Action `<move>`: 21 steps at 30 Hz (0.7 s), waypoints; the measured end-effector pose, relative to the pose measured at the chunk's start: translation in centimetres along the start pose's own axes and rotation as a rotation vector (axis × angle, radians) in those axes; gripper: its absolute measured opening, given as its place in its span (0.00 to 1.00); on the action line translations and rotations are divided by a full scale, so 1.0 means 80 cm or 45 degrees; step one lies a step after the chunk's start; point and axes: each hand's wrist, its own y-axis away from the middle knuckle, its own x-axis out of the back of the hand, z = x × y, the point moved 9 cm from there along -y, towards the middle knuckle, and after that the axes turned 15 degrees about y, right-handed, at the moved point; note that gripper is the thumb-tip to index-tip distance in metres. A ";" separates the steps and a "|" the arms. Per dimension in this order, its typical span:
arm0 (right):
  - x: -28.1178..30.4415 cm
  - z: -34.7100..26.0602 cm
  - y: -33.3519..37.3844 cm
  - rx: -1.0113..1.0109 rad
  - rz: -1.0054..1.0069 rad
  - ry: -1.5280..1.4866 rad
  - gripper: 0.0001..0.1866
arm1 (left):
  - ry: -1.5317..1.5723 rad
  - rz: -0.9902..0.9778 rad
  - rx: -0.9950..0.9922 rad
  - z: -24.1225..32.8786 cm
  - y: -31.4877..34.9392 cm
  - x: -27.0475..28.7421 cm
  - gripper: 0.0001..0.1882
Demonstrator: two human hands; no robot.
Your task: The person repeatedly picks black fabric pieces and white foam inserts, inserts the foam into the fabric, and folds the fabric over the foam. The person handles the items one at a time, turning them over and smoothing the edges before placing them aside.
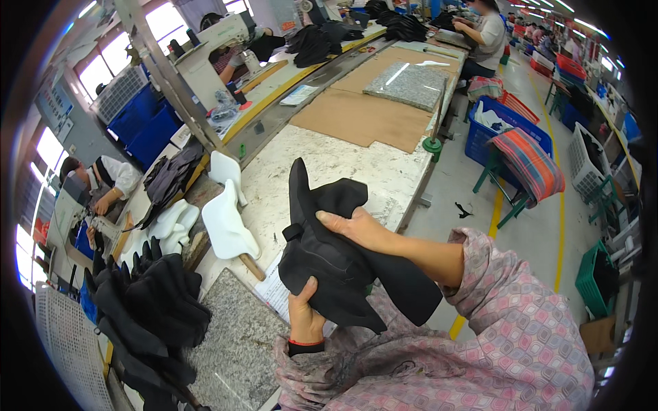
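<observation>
Over near end of tabletop [264, 188], toward right edge: black cloth piece [329, 267], held up in both hands. Left grip [306, 318] pinches lower part, thumb on top; right grip [360, 231] pinches upper part; most fingers hidden behind cloth. Near left corner, stone slab [236, 342], with black pile [154, 294] beside it; white boards [229, 219] at left edge. Step in hand looks like turning or shaping piece. Next move probably calls for firm left pinch while right straightens loose flaps [406, 288].
</observation>
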 end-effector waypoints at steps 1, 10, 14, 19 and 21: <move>0.001 0.003 -0.002 -0.003 -0.008 0.038 0.27 | -0.008 0.023 0.002 0.001 0.001 0.004 0.27; -0.014 0.042 -0.036 0.036 0.155 -0.103 0.24 | 0.064 0.049 0.133 -0.019 -0.007 0.034 0.24; -0.025 0.035 -0.043 0.113 0.101 -0.132 0.23 | 0.131 0.044 0.198 -0.023 -0.010 0.039 0.24; -0.039 0.060 -0.053 -0.163 0.035 -0.413 0.21 | 0.292 0.130 0.292 -0.033 0.002 0.040 0.24; -0.042 0.053 -0.058 -0.011 0.028 -0.324 0.19 | 0.370 0.028 0.224 -0.030 0.006 0.031 0.25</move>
